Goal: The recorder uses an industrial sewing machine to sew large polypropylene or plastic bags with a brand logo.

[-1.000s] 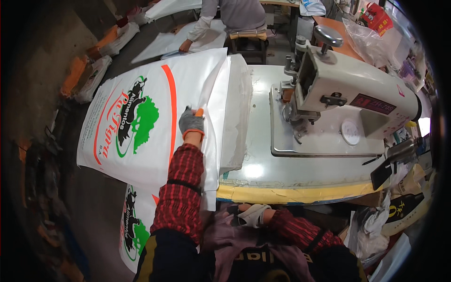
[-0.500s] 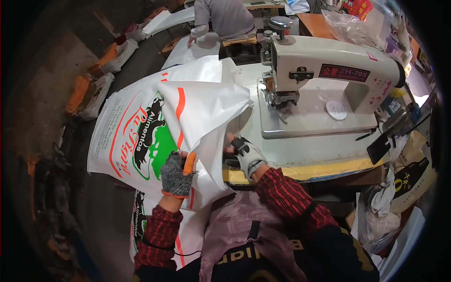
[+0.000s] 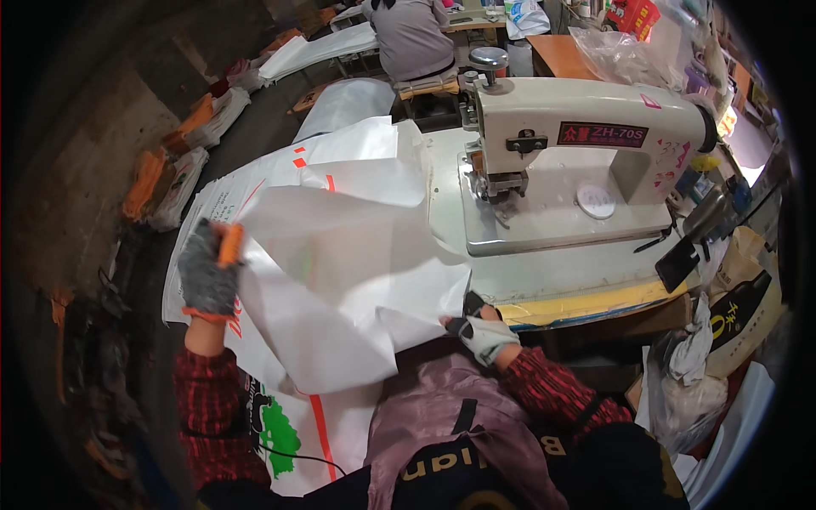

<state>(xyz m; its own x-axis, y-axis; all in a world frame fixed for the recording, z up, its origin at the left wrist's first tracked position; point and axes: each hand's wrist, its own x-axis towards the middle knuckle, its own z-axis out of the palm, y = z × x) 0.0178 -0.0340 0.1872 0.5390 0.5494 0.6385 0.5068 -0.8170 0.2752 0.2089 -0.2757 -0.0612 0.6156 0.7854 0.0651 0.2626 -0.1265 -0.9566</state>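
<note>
A white woven sack [image 3: 340, 255] lies turned over across the pile in front of me, its plain pale side up. At its left edge is my left hand [image 3: 210, 270], in a grey fuzzy glove with an orange cover on the thumb. The fingers are closed on that edge, though motion blurs them. My right hand [image 3: 483, 330], in a white and black glove, pinches the sack's near right corner by the table edge. Under it, a stack of printed sacks [image 3: 212, 200] shows red stripes and text. Another sack with a green print [image 3: 279, 438] hangs below, by my lap.
A cream sewing machine [image 3: 586, 115] stands on the white table [image 3: 450, 187] to the right, with yellow padding [image 3: 586, 313] along the table's front. Ahead sits a person in grey [image 3: 412, 38]. Bundles of sacks [image 3: 178, 178] line the floor at left; clear plastic bags [image 3: 693, 399] bulge at right.
The top sack has been flipped, so its print faces away and its plain side shows. My left hand moved left and up; my right came nearer. The person ahead has drawn their arm back.
</note>
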